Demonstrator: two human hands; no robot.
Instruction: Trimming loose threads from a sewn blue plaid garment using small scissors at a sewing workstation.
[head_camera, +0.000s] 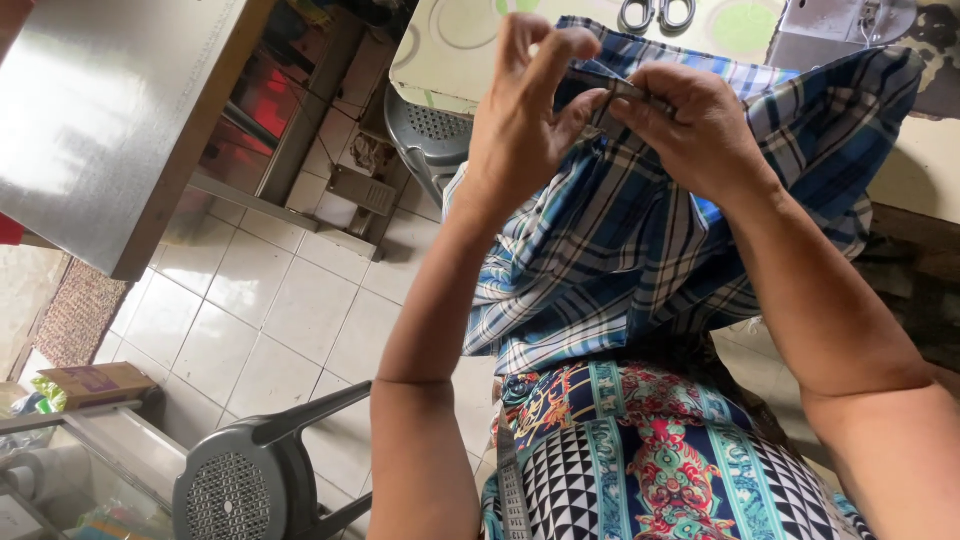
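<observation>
A blue, black and white plaid cloth (620, 250) hangs from the table edge down onto my lap. My left hand (520, 120) and my right hand (690, 125) are raised together at its upper edge, each pinching a folded strip of the cloth between thumb and fingers. The fingertips of both hands nearly meet over the fold. Whether anything small sits between the fingers cannot be made out. Below the cloth my lap is covered by a colourful patterned garment (660, 460).
A table with a circle-patterned cover (450, 50) carries scissors (657, 14) and part of a sewing machine (830, 30). A grey plastic chair (260, 480) stands lower left, another (430, 140) by the table. A metal-topped counter (110, 110) fills the upper left over a white tiled floor (270, 320).
</observation>
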